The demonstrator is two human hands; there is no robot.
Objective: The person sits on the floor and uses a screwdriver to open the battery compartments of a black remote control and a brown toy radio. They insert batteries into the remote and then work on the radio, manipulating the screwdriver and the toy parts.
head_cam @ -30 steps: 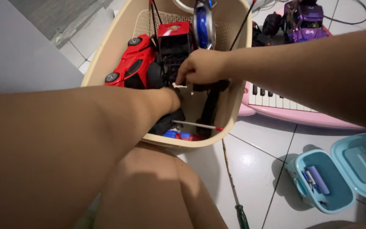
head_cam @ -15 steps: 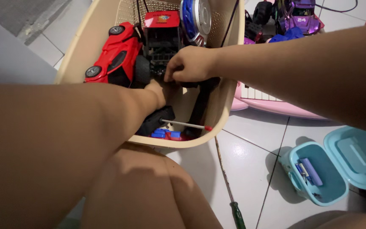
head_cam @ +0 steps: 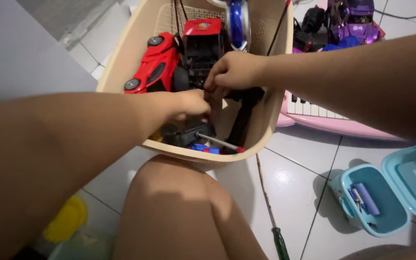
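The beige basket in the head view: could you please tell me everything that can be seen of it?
The beige basket looks like plastic, with smooth tapered walls, a rounded rim and a woven-look panel inside its far wall. It stands open on the white tiled floor, its near rim by the person's knee. It is crowded with toys, among them a red toy car. The left hand and the right hand both reach inside.

Basket (head_cam: 121, 62): beige, with a fine lattice pattern seen on the far wall. Toy car (head_cam: 157, 65): red, black windows noted. Toy truck (head_cam: 202, 43): red cab over black chassis. Disc (head_cam: 237, 21): blue with pale rim. Toy keyboard (head_cam: 333, 120): pink, white keys observed. Case (head_cam: 386, 192): light blue. Toy vehicle (head_cam: 355, 21): purple. Screwdriver handle (head_cam: 280, 243): green. Floor (head_cam: 294, 192): white tiles, grey joints recorded.
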